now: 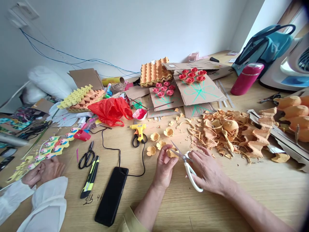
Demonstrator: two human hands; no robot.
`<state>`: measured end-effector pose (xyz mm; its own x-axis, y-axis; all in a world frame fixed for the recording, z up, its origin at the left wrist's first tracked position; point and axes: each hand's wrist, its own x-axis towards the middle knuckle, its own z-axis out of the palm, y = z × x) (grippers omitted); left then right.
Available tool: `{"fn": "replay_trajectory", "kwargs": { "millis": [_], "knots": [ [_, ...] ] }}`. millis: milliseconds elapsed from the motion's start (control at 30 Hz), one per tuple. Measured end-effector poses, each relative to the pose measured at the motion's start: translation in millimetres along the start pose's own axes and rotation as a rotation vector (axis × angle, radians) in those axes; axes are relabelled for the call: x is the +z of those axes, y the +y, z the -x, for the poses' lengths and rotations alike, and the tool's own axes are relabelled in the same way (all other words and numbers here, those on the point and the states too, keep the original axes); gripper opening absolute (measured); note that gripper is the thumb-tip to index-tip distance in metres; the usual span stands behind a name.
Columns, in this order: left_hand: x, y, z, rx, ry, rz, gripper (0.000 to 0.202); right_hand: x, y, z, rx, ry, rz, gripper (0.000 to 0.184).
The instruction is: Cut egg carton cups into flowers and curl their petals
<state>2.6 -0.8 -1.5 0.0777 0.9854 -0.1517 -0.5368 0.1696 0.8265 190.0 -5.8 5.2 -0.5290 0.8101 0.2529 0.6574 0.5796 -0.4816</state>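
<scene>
Between its thumb and fingers, my left hand point(164, 167) pinches an orange egg-carton cup point(173, 153). My right hand point(209, 169) has its fingers through the handles of white scissors point(190, 175). The scissor blades are spread and lie at the cup; whether they touch it I cannot tell. Just beyond, several flower-shaped cups point(168, 132) cut from egg carton sit on the table. A yellow glue gun point(139, 129) stands behind them, over black-handled scissors point(135, 141). A heap of carton scraps point(210, 129) lies right of my hands.
At left, another person's hands point(48, 170) rest by painted carton pieces point(55, 146). A phone point(111, 196), a utility knife point(89, 177) and black scissors point(87, 158) lie nearer. Red paper flowers point(190, 80) stand on cardboard point(200, 93) behind. A pink bottle point(246, 79) is at right.
</scene>
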Motion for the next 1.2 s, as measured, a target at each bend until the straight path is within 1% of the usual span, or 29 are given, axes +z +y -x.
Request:
{"fn": "replay_trajectory", "kwargs": {
  "millis": [167,500,733,833,967,1200],
  "knots": [
    [-0.4,-1,0,-0.029,-0.024,0.016,0.044,0,1,0,-0.016,0.014,0.019,0.027],
    [-9.9,7,-3,0.09,-0.109,-0.139,0.039,0,3,0,-0.064,-0.014,-0.032,0.026],
    [-8.7,1,-1,0.044,-0.106,-0.04,0.04,2,3,1,-0.059,-0.021,-0.055,0.029],
    [-9.2,0,-1,0.034,-0.119,-0.017,0.041,1,3,1,-0.064,-0.02,-0.073,0.027],
    [-8.1,3,-1,0.039,-0.13,0.002,0.04,-1,3,1,-0.09,0.008,-0.111,0.024],
    [-1.8,9,0,0.014,-0.101,0.053,0.044,-2,3,1,-0.112,0.032,-0.144,0.021]
  ]
}}
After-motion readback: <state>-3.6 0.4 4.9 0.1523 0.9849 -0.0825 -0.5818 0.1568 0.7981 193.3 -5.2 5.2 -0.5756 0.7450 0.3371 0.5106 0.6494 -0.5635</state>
